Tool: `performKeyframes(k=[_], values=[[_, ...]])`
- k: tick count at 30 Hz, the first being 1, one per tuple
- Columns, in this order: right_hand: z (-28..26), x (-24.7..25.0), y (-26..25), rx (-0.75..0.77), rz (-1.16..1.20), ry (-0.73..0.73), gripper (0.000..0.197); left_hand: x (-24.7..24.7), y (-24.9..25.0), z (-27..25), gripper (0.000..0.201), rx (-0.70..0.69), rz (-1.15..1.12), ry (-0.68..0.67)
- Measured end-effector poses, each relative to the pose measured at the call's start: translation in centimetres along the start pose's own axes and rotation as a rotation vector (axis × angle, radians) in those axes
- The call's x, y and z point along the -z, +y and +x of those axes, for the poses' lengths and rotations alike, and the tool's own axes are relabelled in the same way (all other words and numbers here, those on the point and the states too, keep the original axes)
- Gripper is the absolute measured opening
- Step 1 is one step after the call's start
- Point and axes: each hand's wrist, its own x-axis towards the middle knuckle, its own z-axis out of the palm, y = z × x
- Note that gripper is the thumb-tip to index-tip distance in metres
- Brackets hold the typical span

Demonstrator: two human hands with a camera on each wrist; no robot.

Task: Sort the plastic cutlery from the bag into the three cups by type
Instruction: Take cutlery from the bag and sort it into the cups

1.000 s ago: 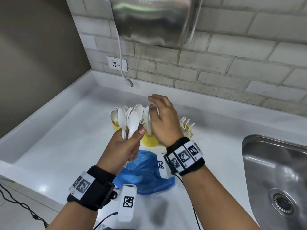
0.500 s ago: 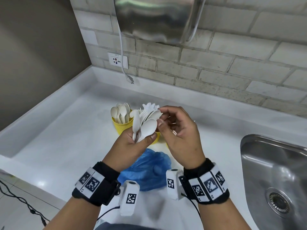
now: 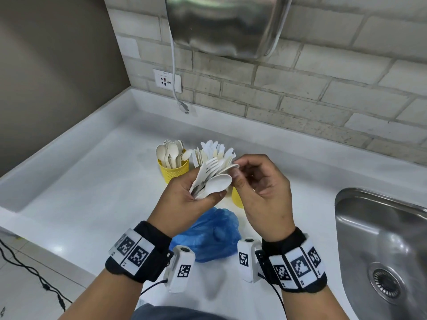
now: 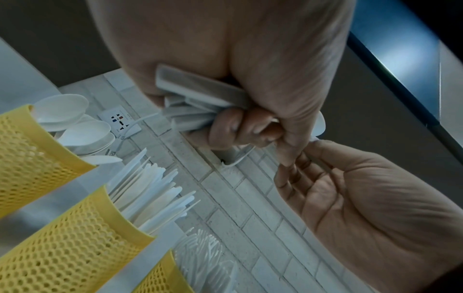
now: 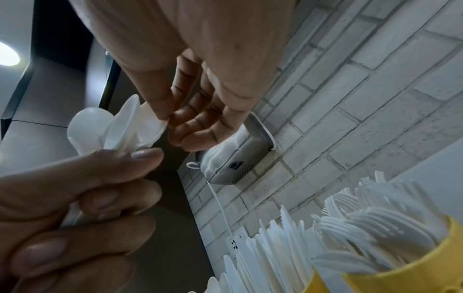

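My left hand [image 3: 204,192] grips a bundle of white plastic cutlery [image 3: 213,179] by the handles, mostly spoons with a fork among them, held above the counter in front of the cups. My right hand [image 3: 238,172] pinches the bowl tip of one spoon [image 5: 152,126] in that bundle between thumb and fingers. Three yellow mesh cups stand in a row: the spoon cup [image 3: 173,172], the knife cup [image 4: 75,237] and the fork cup [image 5: 406,275]. In the head view my hands hide the fork cup. The crumpled blue bag [image 3: 208,234] lies under my wrists.
A steel sink [image 3: 381,239] is sunk into the white counter [image 3: 92,181] on the right. A brick wall with a socket [image 3: 167,80], a hanging cable and a metal hand dryer [image 3: 221,24] stands behind the cups. A raised ledge borders the counter's left side.
My right hand drew back from above the knife cup to the bundle and now pinches a spoon tip. My left hand tilted the bundle to the right and lowered it slightly.
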Motion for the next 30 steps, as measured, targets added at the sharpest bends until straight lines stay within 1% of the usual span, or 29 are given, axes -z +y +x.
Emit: performKeyframes(k=[8,11,13,15,17,18,20,22,23,25,27,30], values=[[0.6,0.6,-0.3,-0.024,-0.075,-0.029,0.015,0.2,0.0,0.0,0.034,0.02,0.023,-0.029],[1.0,0.7,-0.4,-0.07,-0.121,-0.099,0.013,0.3,0.0,0.0,0.029,0.052,0.007,-0.053],[1.1,0.6,-0.3,-0.093,-0.125,-0.147,0.016,0.3,-0.1,0.1,0.023,0.087,0.008,-0.086],[1.2,0.4,-0.3,-0.11,-0.062,-0.175,0.017,0.2,0.0,0.0,0.012,0.129,-0.02,-0.116],[1.2,0.3,-0.2,-0.116,-0.009,-0.181,0.015,0.1,0.2,-0.2,0.022,0.15,-0.032,-0.131],[1.2,0.3,-0.1,-0.12,0.006,-0.171,0.012,0.0,0.3,-0.2,0.024,0.161,-0.037,-0.131],[1.2,0.3,-0.1,-0.125,0.026,-0.142,0.005,0.1,0.6,-0.1,0.022,0.192,-0.062,-0.124],[1.2,0.2,-0.2,-0.135,0.021,-0.11,0.001,0.2,0.6,-0.1,0.031,0.218,-0.091,-0.142],[1.2,0.2,-0.1,-0.141,0.018,-0.088,0.002,0.2,0.6,0.0,0.035,0.227,-0.097,-0.152],[1.2,0.1,-0.1,-0.162,0.043,-0.031,0.005,0.3,0.7,-0.1,0.037,0.215,-0.09,-0.174],[1.2,0.0,0.2,-0.196,0.083,0.059,0.009,0.4,0.7,0.0,0.04,0.193,-0.076,-0.19],[1.0,-0.2,0.7,-0.286,0.176,0.168,0.01,0.6,0.4,0.1,0.041,0.194,-0.09,-0.174]])
